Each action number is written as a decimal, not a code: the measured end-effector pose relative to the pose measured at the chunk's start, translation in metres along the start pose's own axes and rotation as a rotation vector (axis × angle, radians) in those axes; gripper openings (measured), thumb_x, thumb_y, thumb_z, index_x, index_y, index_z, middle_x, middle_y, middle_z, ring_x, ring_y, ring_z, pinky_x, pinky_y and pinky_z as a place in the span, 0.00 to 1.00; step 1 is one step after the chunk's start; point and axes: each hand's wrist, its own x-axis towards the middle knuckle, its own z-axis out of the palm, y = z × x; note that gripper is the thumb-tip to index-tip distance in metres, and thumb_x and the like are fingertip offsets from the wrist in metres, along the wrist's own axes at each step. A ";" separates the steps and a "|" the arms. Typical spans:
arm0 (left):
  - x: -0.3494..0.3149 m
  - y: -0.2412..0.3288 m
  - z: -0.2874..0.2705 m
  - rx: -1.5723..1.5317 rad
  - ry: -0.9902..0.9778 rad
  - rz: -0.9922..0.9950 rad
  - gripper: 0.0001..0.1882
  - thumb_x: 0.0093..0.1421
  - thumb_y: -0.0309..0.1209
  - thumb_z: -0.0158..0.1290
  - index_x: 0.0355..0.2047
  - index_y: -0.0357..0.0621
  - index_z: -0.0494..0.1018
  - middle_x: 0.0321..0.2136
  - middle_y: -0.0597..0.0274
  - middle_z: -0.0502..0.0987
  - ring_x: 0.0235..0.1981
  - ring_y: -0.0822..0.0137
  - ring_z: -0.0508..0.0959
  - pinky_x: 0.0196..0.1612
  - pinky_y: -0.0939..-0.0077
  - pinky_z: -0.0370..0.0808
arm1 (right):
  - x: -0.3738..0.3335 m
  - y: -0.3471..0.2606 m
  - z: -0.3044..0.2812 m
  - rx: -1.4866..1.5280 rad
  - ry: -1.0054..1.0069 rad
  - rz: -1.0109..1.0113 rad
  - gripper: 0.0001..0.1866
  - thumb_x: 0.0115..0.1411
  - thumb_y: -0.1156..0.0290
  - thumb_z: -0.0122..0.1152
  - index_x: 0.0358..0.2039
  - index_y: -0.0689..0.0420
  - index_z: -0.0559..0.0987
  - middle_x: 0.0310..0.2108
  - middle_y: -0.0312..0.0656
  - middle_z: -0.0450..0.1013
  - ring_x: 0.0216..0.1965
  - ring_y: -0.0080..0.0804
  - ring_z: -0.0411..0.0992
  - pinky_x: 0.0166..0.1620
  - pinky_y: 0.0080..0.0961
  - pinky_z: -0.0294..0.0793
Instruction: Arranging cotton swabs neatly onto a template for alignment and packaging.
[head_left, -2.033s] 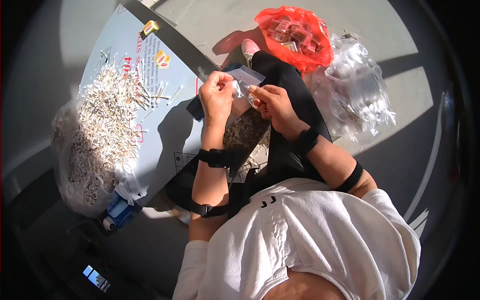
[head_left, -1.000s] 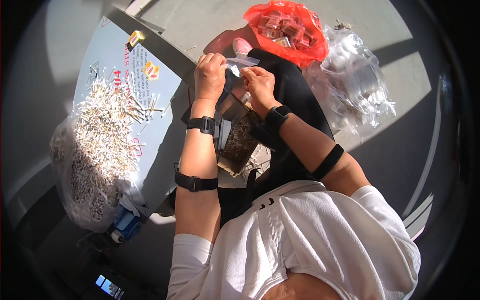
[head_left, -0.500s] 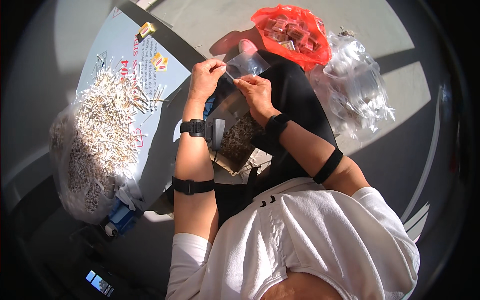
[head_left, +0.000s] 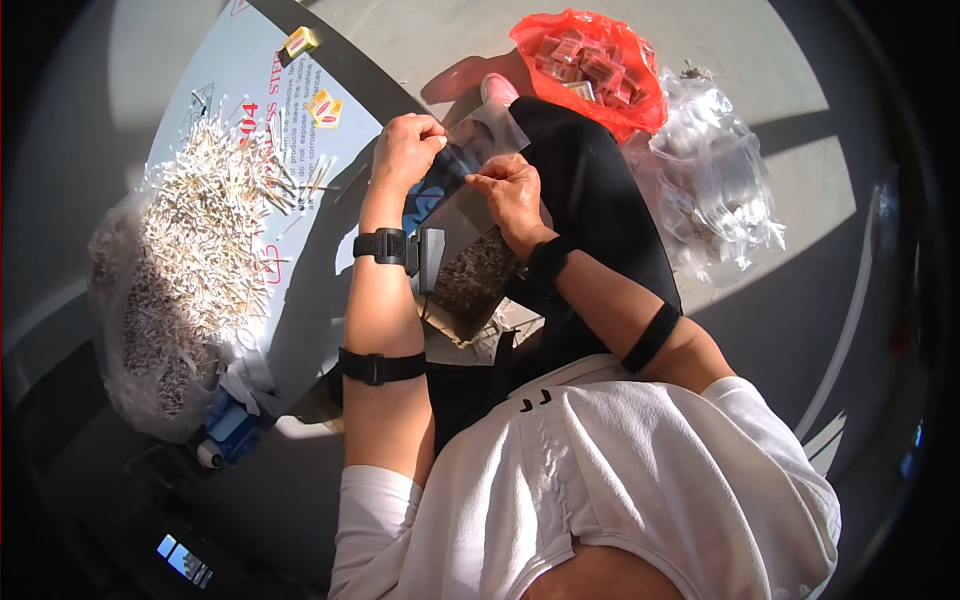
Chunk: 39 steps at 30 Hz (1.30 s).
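Observation:
A clear plastic bag (head_left: 492, 133) stretches between my two hands above my lap. My left hand (head_left: 406, 152) pinches one edge between thumb and fingers. Lower and to the right, my right hand (head_left: 512, 196) has its thumb and forefinger pressed together at the bag's near edge. Beneath the hands sits an open box (head_left: 472, 280) with a mass of small brownish-white pieces, too dark to make out. To the left, a large heap of cotton swabs (head_left: 205, 235) spills from a clear bag (head_left: 115, 330) onto a printed pale-blue sheet surface.
Beyond my right knee, a red plastic bag (head_left: 655, 105) holds several small packs. Beside it lies a bundle of clear plastic bags (head_left: 715, 190) on the floor. Two small yellow packs (head_left: 299, 42) rest along the printed surface's far side. A pink shoe (head_left: 497, 90) shows past the bag.
My fingertips have drawn a little farther apart, the right hand's lower than before. The clear bag between them has shifted slightly. The whole view has moved a touch.

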 end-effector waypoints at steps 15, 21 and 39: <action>0.000 0.011 0.002 0.426 0.067 -0.082 0.03 0.50 0.26 0.54 0.22 0.40 0.74 0.24 0.47 0.78 0.30 0.45 0.79 0.33 0.54 0.75 | -0.001 -0.012 0.014 -0.287 0.018 0.093 0.12 0.37 0.68 0.73 0.18 0.61 0.79 0.40 0.45 0.74 0.42 0.44 0.72 0.43 0.38 0.73; -0.060 -0.006 0.018 0.069 0.548 -0.106 0.06 0.51 0.19 0.55 0.24 0.38 0.67 0.23 0.50 0.75 0.29 0.46 0.76 0.33 0.54 0.73 | -0.010 -0.001 -0.006 0.176 0.042 -0.101 0.13 0.48 0.76 0.69 0.20 0.61 0.71 0.29 0.36 0.68 0.27 0.21 0.63 0.31 0.19 0.66; -0.127 -0.063 -0.023 0.347 0.560 -0.197 0.09 0.47 0.15 0.54 0.28 0.39 0.70 0.28 0.54 0.73 0.36 0.50 0.72 0.43 0.58 0.69 | -0.013 -0.053 0.060 -0.404 -0.475 -0.728 0.07 0.51 0.74 0.67 0.31 0.56 0.79 0.34 0.44 0.73 0.38 0.42 0.73 0.38 0.31 0.73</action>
